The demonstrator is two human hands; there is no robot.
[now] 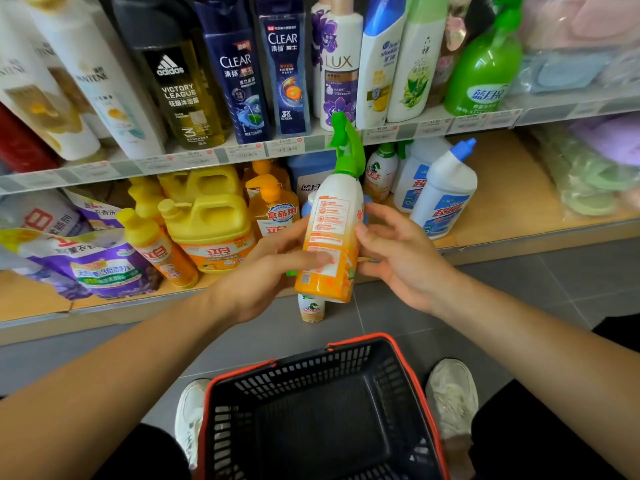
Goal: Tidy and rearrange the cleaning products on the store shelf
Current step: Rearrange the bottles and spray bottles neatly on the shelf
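Observation:
An orange-and-white spray bottle (329,233) with a green trigger head is held upright in front of the lower shelf. My left hand (273,271) grips it from the left, thumb across the label. My right hand (394,251) touches its right side with loosely spread fingers. A second, similar small bottle (311,308) stands on the floor just below it. On the lower shelf (512,202) stand yellow detergent jugs (207,230), an orange pump bottle (273,206), white toilet-cleaner bottles (443,195) with blue caps and another green-capped spray bottle (379,171).
A black basket with a red rim (408,375) sits on the grey tiled floor between my feet. Purple refill pouches (100,268) lie at the shelf's left. The upper shelf (398,133) holds shampoo and body-wash bottles. Bagged soft goods fill the right side.

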